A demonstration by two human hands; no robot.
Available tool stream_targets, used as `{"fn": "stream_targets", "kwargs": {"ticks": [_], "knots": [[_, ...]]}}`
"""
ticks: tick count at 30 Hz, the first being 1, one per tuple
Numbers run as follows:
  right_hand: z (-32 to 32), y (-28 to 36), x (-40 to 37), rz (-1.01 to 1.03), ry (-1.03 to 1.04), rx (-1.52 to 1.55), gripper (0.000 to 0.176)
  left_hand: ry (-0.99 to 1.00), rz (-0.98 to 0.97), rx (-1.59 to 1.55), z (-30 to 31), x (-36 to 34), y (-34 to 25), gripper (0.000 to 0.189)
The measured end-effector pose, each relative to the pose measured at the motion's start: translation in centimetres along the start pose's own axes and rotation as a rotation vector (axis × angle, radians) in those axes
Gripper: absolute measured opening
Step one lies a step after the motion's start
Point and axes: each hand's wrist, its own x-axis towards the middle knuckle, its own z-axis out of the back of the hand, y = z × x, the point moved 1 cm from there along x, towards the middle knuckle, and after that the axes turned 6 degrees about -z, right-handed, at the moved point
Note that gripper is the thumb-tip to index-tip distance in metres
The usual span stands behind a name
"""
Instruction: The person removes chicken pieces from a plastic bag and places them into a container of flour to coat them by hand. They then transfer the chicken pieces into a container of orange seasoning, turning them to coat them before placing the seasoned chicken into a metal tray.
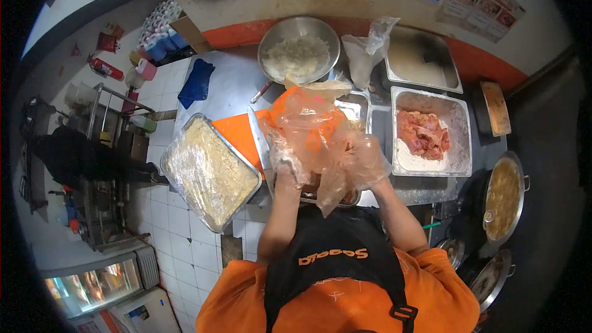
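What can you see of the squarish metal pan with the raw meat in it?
The squarish metal pan looks like stainless steel, with a flat rim and powder-smudged walls. It sits upright and uncovered on the worktop. Inside, pinkish-red raw meat lies on white powder. Plastic around the right hand nears its lower left corner; whether they touch is unclear.
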Motion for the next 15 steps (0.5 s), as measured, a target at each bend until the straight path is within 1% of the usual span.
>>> {"fn": "stream_targets", "kwargs": {"ticks": [1,2,3,4,5,6,7,8,10,11,12,13,14,15], "knots": [[0.4,-0.1,-0.1,0.004,0.003,0.001,0.015,-0.015,-0.033,0.013,0.6,0.2,-0.6,0.051],[1.2,0.2,-0.1,-0.025,-0.03,0.158,0.016,-0.016,-0.039,0.013,0.5,0.2,-1.1,0.051],[2.0,0.7,-0.3,-0.058,-0.063,0.316,0.018,-0.088,-0.084,0.171,0.5,0.1,-1.5,0.048],[2.7,1.5,-0.5,-0.057,-0.063,0.316,0.018,-0.157,-0.126,0.33,0.5,0.1,-1.8,0.046],[3.6,2.4,-0.8,-0.081,-0.13,0.341,0.015,-0.153,-0.123,0.332,0.6,0.2,-1.7,0.046],[4.0,2.7,-1.1,-0.109,-0.198,0.366,0.012,-0.107,-0.206,0.699,0.8,0.1,-1.6,0.045],[4.1,2.2,-0.9,0.024,-0.337,0.32,0.017,-0.055,-0.289,1.064,0.8,0.0,-1.5,0.044],[4.4,2.4,-0.7,0.022,-0.341,0.317,0.017,-0.052,-0.285,1.062,0.6,0.1,-1.6,0.044],[5.5,2.8,-0.5,-0.035,-0.452,0.601,0.018,0.019,-0.326,1.297,0.0,0.7,-1.8,0.047],[5.6,0.3,-0.7,-0.079,-0.423,0.611,0.026,0.026,-0.323,1.292,-0.4,1.0,-1.1,0.047],[5.5,-0.3,-0.6,-0.078,-0.43,0.607,0.026,0.072,-0.383,1.169,-1.0,1.3,0.1,0.053],[5.5,-0.8,-0.6,-0.07,-0.422,0.73,0.028,0.115,-0.439,1.047,-1.5,1.4,1.0,0.06],[5.6,-0.4,-0.6,-0.063,-0.412,0.856,0.03,0.12,-0.431,1.048,-1.9,1.1,1.7,0.06],[5.8,0.5,-0.6,-0.102,-0.347,1.049,0.027,0.101,-0.119,0.466,-2.1,0.7,2.5,0.066]]}}
